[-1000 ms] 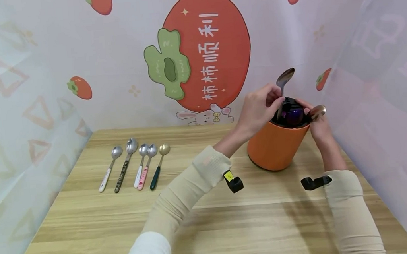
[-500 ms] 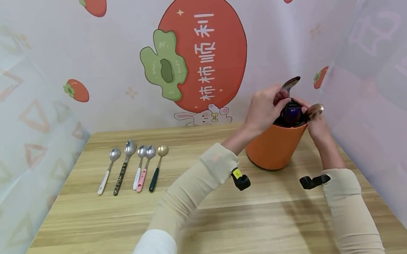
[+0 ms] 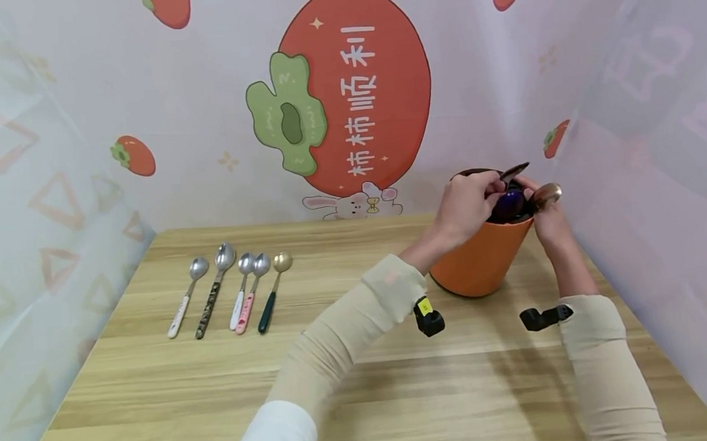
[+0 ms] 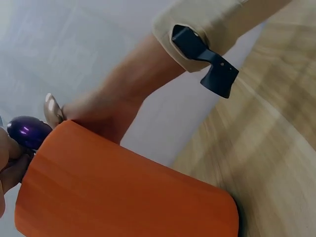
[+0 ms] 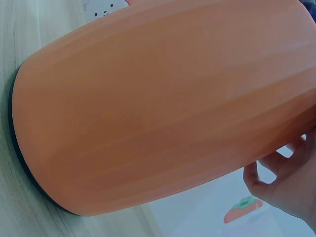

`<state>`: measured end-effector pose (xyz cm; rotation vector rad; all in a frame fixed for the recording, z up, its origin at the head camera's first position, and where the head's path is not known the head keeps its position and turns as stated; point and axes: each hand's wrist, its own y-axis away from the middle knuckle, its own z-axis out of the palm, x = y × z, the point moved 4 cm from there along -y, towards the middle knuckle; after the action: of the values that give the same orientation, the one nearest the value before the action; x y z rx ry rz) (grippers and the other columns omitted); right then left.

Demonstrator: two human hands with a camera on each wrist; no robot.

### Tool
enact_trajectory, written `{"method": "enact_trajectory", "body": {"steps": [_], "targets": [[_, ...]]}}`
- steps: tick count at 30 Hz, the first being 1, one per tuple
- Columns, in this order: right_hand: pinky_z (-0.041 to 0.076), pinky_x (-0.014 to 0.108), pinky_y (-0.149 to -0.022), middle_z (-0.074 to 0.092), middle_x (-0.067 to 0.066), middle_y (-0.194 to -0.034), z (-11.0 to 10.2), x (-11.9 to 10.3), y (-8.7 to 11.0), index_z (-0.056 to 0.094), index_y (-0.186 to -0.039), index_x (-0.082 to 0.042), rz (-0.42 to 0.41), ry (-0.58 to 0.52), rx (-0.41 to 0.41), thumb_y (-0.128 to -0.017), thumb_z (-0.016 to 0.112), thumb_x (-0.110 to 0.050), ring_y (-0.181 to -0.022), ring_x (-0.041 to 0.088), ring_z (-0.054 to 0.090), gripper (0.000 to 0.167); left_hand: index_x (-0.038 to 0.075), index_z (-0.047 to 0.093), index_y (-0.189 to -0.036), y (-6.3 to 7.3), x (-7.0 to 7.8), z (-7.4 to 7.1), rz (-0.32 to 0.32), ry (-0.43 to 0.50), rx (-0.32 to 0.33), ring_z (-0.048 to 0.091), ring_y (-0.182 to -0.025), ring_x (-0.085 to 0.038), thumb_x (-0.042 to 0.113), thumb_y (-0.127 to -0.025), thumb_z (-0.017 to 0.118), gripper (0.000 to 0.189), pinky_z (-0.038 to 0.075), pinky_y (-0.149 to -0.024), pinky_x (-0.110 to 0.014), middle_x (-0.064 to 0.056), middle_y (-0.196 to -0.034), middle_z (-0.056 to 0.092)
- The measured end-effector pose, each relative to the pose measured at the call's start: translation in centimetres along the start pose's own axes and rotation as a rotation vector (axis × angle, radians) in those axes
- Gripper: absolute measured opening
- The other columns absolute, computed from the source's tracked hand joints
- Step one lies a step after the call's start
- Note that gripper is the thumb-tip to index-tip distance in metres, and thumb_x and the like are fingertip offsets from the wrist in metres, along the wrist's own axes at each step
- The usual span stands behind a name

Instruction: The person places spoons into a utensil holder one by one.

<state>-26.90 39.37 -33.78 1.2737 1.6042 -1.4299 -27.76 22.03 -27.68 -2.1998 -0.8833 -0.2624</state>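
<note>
Shift since half a second ago: the dark-bowled spoon (image 3: 515, 168) sits lower, its bowl now just above the far right rim; the left hand (image 3: 464, 206) has come down with it.
Left hand: thumb and fingers pinch the dark-bowled spoon close under its bowl; the handle is hidden, apparently inside the holder.
Right hand (image 3: 550, 223): at the right side of the orange holder (image 3: 487, 255), fingers curled at its rim; whether it also grips the copper spoon (image 3: 548, 194) cannot be told.
Orange holder: on the wooden table (image 3: 119, 412), far right.
Purple spoon (image 3: 510, 203): bowl up at the holder's mouth, near the left fingers.
Copper spoon: bowl jutting out over the right rim, next to the right hand.
Spoons on the table, far left, left to right: white-handled (image 3: 181, 314), brown-patterned (image 3: 211, 301), second white-handled (image 3: 238, 306), pink-handled (image 3: 247, 310), green-handled with gold bowl (image 3: 270, 304); the second white-handled and the pink-handled lie close together.
Step in hand: judged to be seating the dark-bowled spoon, handle down, in the holder.
Next move: calls for easing the pinch once the handle is fully down, the rim kept steady, the purple spoon undisturbed.
</note>
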Motion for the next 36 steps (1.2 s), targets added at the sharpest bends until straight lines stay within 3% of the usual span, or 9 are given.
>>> {"method": "enact_trajectory", "body": {"steps": [5,9,14,19,27,31,36], "targets": [[0.035,0.005,-0.094,0.055,-0.019,-0.129,0.1,-0.2,0.1,0.049,-0.147,-0.009,0.003,0.120,0.006,-0.108,0.038,-0.035,-0.119,-0.007,0.045,0.048,0.017,0.075,-0.103,0.3,-0.2,0.7,-0.016,-0.079,-0.085,0.071,-0.093,-0.007,0.019,-0.097,0.065,0.012,0.054,-0.083,-0.016,0.006,-0.103,0.076],[0.037,0.006,-0.097,0.051,-0.008,-0.142,0.3,-0.2,-0.1,0.041,-0.148,0.002,-0.008,0.024,-0.018,-0.108,0.037,-0.037,-0.124,-0.005,0.045,0.057,0.015,0.073,-0.109,0.4,-0.2,0.8,0.004,-0.124,-0.133,0.071,-0.097,-0.009,0.017,-0.100,0.061,0.016,0.054,-0.086,-0.016,0.005,-0.109,0.075],[0.039,0.007,-0.096,0.055,-0.011,-0.135,0.4,-0.2,-0.3,0.042,-0.147,0.004,-0.040,-0.082,-0.025,-0.107,0.041,-0.029,-0.119,-0.004,0.049,0.052,0.014,0.073,-0.107,0.6,-0.1,-0.1,0.027,-0.133,-0.101,0.071,-0.098,-0.009,0.018,-0.099,0.062,0.014,0.053,-0.091,-0.017,0.005,-0.107,0.076],[0.040,0.008,-0.095,0.057,-0.013,-0.131,0.5,-0.3,-0.4,0.042,-0.147,0.005,-0.058,-0.125,-0.030,-0.107,0.041,-0.027,-0.117,-0.004,0.051,0.051,0.012,0.071,-0.103,1.3,-0.6,-1.3,0.009,-0.048,-0.064,0.069,-0.096,-0.009,0.017,-0.098,0.062,0.011,0.053,-0.088,-0.015,0.003,-0.103,0.075],[0.039,0.006,-0.094,0.051,-0.007,-0.143,0.4,0.1,0.0,0.042,-0.149,-0.001,-0.009,-0.063,-0.035,-0.107,0.042,-0.029,-0.118,-0.007,0.050,0.051,0.008,0.071,-0.102,4.1,-1.9,-3.2,0.012,0.047,0.000,0.068,-0.080,-0.010,0.013,-0.098,0.062,0.011,0.052,-0.076,-0.014,-0.002,-0.096,0.076],[0.040,0.007,-0.094,0.055,-0.011,-0.136,0.4,0.1,0.1,0.041,-0.148,0.003,-0.033,-0.114,-0.044,-0.108,0.042,-0.024,-0.115,-0.007,0.054,0.049,0.007,0.071,-0.100,6.0,-2.9,-4.1,-0.021,0.105,0.022,0.066,-0.074,-0.008,0.012,-0.098,0.062,0.010,0.050,-0.070,-0.010,-0.002,-0.091,0.076],[0.042,0.008,-0.092,0.061,-0.017,-0.125,0.3,-0.1,0.1,0.041,-0.148,0.005,-0.055,-0.161,-0.045,-0.108,0.042,-0.020,-0.110,-0.007,0.059,0.047,0.004,0.071,-0.099,8.4,-4.4,-5.0,-0.058,0.166,0.053,0.069,-0.078,-0.011,0.011,-0.097,0.063,0.010,0.056,-0.075,-0.015,-0.005,-0.091,0.075]]}}
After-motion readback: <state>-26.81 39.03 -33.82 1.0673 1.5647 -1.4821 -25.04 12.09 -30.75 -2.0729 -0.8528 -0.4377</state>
